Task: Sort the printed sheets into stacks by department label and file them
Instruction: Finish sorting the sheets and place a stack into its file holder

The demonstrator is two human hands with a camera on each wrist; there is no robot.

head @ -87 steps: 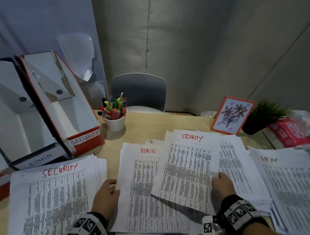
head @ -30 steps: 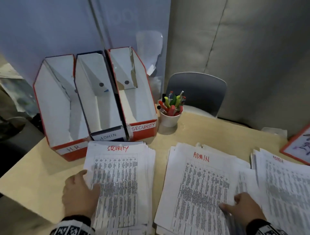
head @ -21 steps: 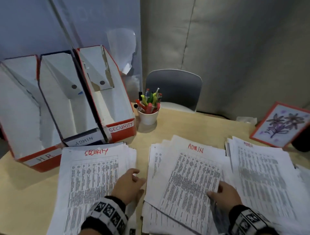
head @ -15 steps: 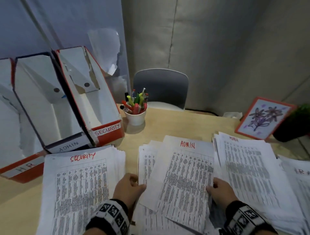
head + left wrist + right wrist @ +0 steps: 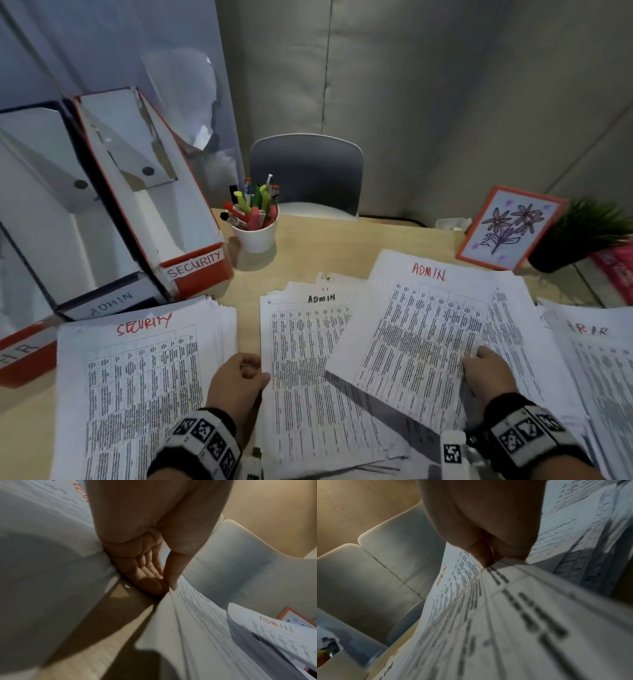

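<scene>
Sorting step: the right hand [image 5: 486, 373] pinches a lifted ADMIN sheet [image 5: 421, 329] above the unsorted pile [image 5: 308, 377], whose edge the left hand [image 5: 236, 380] pinches; next, probably lay it on the ADMIN stack [image 5: 510, 329] squarely

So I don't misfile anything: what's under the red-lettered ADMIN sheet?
Under the red-lettered ADMIN sheet, held by the right hand, lies a pile topped by a black-lettered ADMIN sheet. Labels deeper down are covered.

Both wrists wear black bands [image 5: 205, 442] with white blocks printed with square black-and-white markers.
</scene>
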